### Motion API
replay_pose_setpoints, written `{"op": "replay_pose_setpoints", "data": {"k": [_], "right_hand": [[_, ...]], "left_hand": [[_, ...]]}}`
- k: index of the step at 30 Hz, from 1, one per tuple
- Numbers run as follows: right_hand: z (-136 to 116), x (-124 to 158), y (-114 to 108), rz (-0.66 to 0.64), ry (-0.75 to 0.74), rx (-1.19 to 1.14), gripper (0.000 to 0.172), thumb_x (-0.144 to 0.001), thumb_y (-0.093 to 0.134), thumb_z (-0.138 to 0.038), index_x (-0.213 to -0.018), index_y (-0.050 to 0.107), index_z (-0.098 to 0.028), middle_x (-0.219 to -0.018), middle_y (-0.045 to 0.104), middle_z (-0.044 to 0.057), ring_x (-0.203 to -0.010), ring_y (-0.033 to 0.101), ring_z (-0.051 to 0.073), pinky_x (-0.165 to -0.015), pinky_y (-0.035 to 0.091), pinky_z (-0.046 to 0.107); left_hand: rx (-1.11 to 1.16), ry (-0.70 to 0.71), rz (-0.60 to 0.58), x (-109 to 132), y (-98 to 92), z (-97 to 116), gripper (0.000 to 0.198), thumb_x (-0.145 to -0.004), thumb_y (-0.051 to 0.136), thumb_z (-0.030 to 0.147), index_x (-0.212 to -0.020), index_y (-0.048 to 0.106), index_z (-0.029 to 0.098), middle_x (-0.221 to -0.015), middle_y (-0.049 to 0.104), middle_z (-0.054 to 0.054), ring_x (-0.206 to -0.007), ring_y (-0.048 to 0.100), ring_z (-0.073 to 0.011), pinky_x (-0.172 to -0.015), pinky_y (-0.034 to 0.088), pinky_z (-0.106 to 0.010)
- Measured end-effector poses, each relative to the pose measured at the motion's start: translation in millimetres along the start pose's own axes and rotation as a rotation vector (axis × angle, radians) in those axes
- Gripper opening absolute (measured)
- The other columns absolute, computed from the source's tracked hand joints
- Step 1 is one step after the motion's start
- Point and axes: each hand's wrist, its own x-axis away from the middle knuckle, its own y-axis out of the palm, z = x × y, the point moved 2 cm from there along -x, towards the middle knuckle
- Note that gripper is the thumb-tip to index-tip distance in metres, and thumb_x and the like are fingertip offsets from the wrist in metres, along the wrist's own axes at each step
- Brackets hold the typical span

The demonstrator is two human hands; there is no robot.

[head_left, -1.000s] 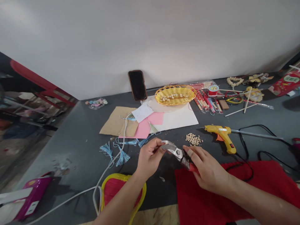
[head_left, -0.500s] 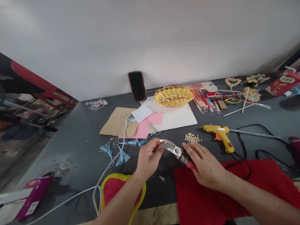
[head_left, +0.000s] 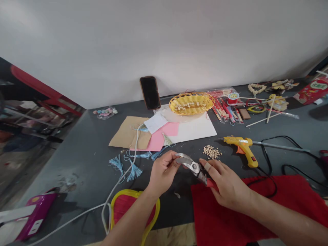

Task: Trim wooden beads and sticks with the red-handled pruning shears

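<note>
My right hand (head_left: 227,186) is closed round the red handles of a pair of metal shears (head_left: 192,166), held just above the dark table (head_left: 84,153). My left hand (head_left: 164,171) pinches something small at the tips of the blades; I cannot make out what it is. A small pile of tan beads (head_left: 211,152) lies just beyond the shears. A yellow glue gun (head_left: 243,147) rests to the right of the beads.
A red cloth (head_left: 256,208) lies under my right forearm. A yellow-rimmed red item (head_left: 123,208) sits under my left arm. Blue tassels (head_left: 128,165), paper sheets (head_left: 164,131), a yellow basket (head_left: 191,103), a phone (head_left: 150,93) and craft sticks (head_left: 225,109) lie further back.
Both hands and the shears stay almost still; only the view shifts slightly.
</note>
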Motion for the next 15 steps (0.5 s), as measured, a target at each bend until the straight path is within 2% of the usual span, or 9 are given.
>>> {"op": "replay_pose_setpoints", "data": {"k": [5, 10, 15], "right_hand": [[-0.4, -0.4, 0.8, 0.009, 0.017, 0.017, 0.080, -0.067, 0.049, -0.007, -0.144, 0.029, -0.013, -0.118, 0.056, 0.016, -0.108, 0.054, 0.029, -0.095, 0.049, 0.047], [3.9, -2.0, 1.6, 0.068, 0.022, 0.053, 0.076, -0.072, 0.049, -0.008, -0.145, 0.028, -0.016, -0.128, 0.053, 0.016, -0.115, 0.051, 0.031, -0.093, 0.049, 0.050], [3.0, -2.6, 1.0, 0.048, 0.017, 0.065, 0.079, -0.072, 0.050, -0.009, -0.146, 0.026, -0.016, -0.136, 0.048, 0.016, -0.119, 0.047, 0.033, -0.094, 0.047, 0.052]], "left_hand": [[0.017, -0.004, 0.037, -1.2, 3.3, 0.3, 0.022, -0.088, 0.054, 0.032, -0.072, 0.059, 0.018, -0.050, 0.042, 0.006, -0.048, 0.041, -0.0094, -0.048, 0.032, -0.020], [0.054, -0.043, 0.128, -1.0, 5.0, -5.3, 0.015, -0.081, 0.061, 0.032, -0.077, 0.058, 0.017, -0.054, 0.052, 0.004, -0.045, 0.044, -0.0091, -0.045, 0.033, -0.020], [0.029, -0.039, 0.123, 0.8, 3.9, -8.2, 0.020, -0.085, 0.057, 0.034, -0.073, 0.058, 0.017, -0.047, 0.047, 0.005, -0.042, 0.043, -0.0090, -0.044, 0.032, -0.020]]}}
